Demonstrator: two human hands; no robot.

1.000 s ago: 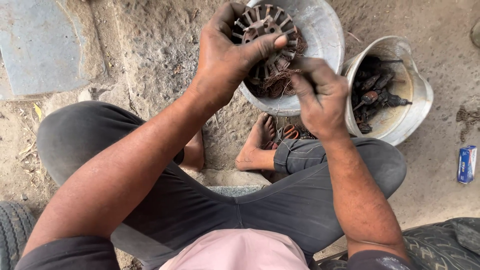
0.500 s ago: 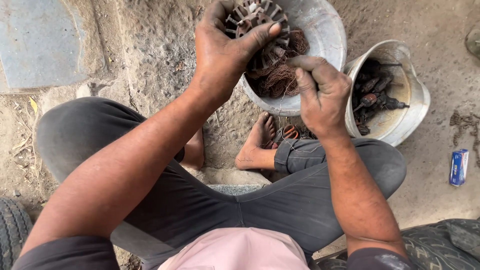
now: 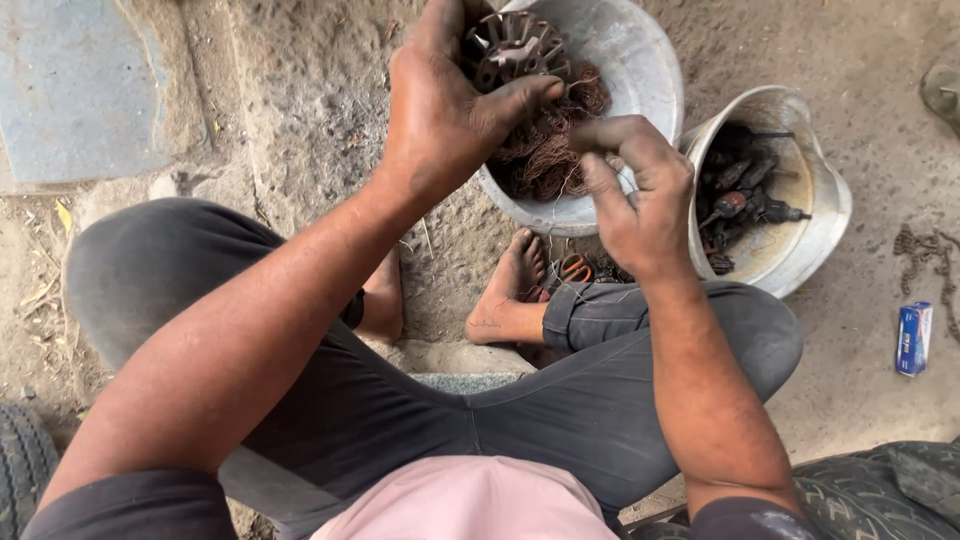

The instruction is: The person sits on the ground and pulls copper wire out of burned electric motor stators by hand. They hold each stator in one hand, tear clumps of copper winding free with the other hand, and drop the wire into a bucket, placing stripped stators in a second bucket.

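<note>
Head view, looking straight down over bent knees. Left hand [image 3: 440, 120] raised above the grey metal basin [image 3: 640, 60], grip clamped on a rusty finned motor core [image 3: 515, 50], thumb pressed across its lower edge, fingers wrapped behind it. Tangle of copper wire [image 3: 545, 150] hanging just below that grip, spilling down into the basin. Right hand [image 3: 640, 200] just beside and below the left grip, fingertips [image 3: 600, 135] pinched together on strands of the copper wire at the basin's near rim. Right of the right grip, touching the basin, a tilted pale bucket [image 3: 810, 230] with dark small motor parts [image 3: 745, 195] lying inside. Beneath both grips, two bare feet [image 3: 505, 300] on the dirt floor [image 3: 310, 110], dark trousers [image 3: 400, 400] spread across the lower frame. Farther right of the right grip, well apart, a small blue box [image 3: 913, 338] on the floor. Tyre tread [image 3: 20, 470] at the lower left corner.
</note>
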